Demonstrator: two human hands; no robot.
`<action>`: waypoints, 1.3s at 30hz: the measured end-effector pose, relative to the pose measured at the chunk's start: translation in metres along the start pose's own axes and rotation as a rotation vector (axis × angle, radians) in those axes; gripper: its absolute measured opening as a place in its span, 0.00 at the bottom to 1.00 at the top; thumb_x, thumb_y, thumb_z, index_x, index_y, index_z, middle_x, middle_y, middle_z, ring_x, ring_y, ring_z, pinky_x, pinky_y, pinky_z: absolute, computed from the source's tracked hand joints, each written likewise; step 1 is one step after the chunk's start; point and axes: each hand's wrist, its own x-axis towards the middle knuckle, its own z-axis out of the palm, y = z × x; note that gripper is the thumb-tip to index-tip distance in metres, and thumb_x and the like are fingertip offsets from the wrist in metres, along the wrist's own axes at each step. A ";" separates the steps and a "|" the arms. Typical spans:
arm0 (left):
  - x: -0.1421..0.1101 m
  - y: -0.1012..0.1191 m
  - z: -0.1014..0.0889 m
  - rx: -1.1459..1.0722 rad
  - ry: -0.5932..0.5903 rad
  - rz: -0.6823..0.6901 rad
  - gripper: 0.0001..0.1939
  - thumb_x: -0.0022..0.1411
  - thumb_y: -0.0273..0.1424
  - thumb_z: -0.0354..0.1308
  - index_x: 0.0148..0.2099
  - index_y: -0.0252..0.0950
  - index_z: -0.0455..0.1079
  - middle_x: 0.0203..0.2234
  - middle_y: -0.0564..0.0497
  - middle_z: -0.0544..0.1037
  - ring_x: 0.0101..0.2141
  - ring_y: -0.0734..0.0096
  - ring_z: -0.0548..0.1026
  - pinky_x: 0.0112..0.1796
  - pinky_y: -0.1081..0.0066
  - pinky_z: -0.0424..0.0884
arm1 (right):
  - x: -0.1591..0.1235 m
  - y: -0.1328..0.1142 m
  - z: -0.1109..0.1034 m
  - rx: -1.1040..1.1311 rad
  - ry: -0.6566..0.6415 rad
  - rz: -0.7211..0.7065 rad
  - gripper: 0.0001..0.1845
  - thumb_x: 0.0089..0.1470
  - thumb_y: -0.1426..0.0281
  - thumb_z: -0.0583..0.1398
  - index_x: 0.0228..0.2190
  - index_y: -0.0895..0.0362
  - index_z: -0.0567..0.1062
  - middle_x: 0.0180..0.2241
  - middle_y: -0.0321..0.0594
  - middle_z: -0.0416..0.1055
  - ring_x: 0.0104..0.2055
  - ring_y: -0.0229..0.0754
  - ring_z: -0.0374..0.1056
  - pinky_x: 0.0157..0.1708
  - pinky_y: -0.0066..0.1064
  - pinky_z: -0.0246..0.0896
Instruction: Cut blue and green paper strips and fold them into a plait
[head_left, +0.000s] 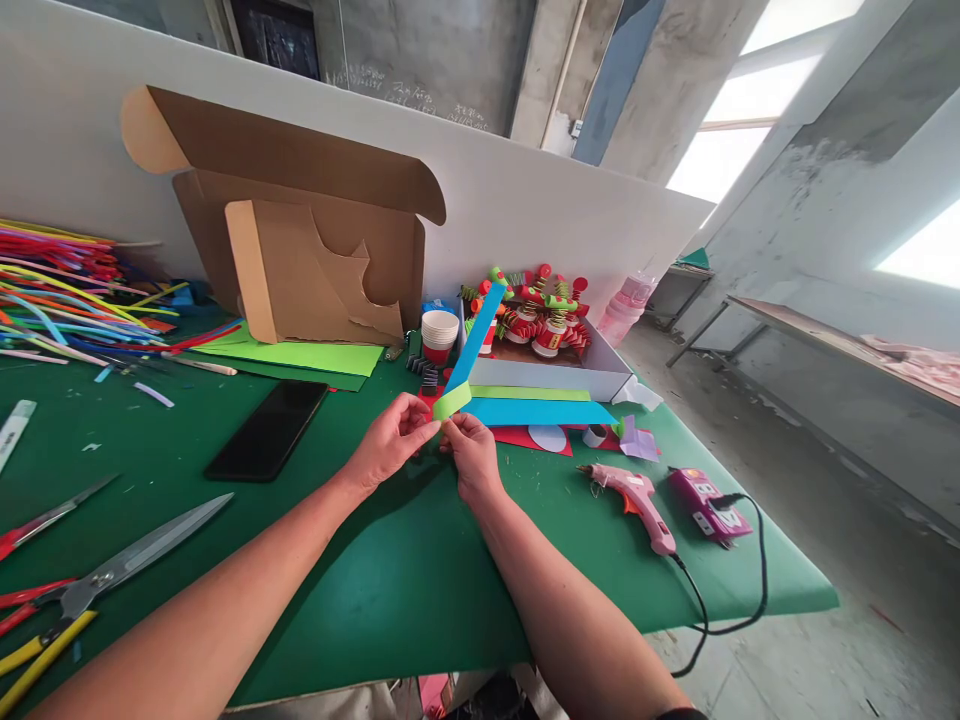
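Observation:
Both my hands meet over the table's middle, fingertips pinched on paper strips crossed at one end. My left hand [396, 437] grips the near left of the crossing, and my right hand [470, 453] pinches just beside it. A blue paper strip [475, 335] slants up and away from the fingers. A green paper strip [453, 402] is bent over its lower end. Behind my right hand, a second blue length [536, 412] and a green length [529, 393] stretch rightward; the fingers hide whether they join the held piece. Red paper [517, 437] lies beneath.
A white box [592, 380] of folded-paper figures stands behind, beside stacked paper cups [439, 333]. A pink glue gun [637, 500] and its corded purple box [709, 503] lie right. Leftward are a phone [268, 430], scissors [142, 555], colourful pipe cleaners [60, 290] and an open cardboard box [300, 250].

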 end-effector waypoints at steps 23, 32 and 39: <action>0.003 -0.007 -0.004 -0.212 0.025 -0.207 0.30 0.42 0.58 0.66 0.31 0.37 0.68 0.19 0.55 0.71 0.20 0.74 0.67 0.23 0.71 0.66 | -0.002 0.001 -0.001 0.026 -0.090 0.072 0.19 0.39 0.54 0.70 0.20 0.56 0.74 0.16 0.30 0.66 0.18 0.32 0.59 0.23 0.27 0.60; 0.003 -0.003 -0.007 -0.116 0.030 -0.193 0.24 0.39 0.49 0.72 0.18 0.36 0.68 0.14 0.55 0.68 0.18 0.76 0.63 0.23 0.71 0.62 | -0.005 -0.006 0.001 0.119 -0.105 0.174 0.23 0.43 0.50 0.69 0.20 0.57 0.75 0.20 0.34 0.70 0.21 0.33 0.63 0.24 0.27 0.64; 0.004 -0.006 -0.006 -0.111 0.070 -0.173 0.25 0.40 0.52 0.70 0.18 0.36 0.67 0.14 0.54 0.68 0.18 0.75 0.64 0.23 0.71 0.63 | -0.005 -0.004 0.001 0.013 -0.151 0.109 0.19 0.35 0.59 0.74 0.19 0.57 0.74 0.17 0.30 0.67 0.20 0.31 0.62 0.24 0.26 0.63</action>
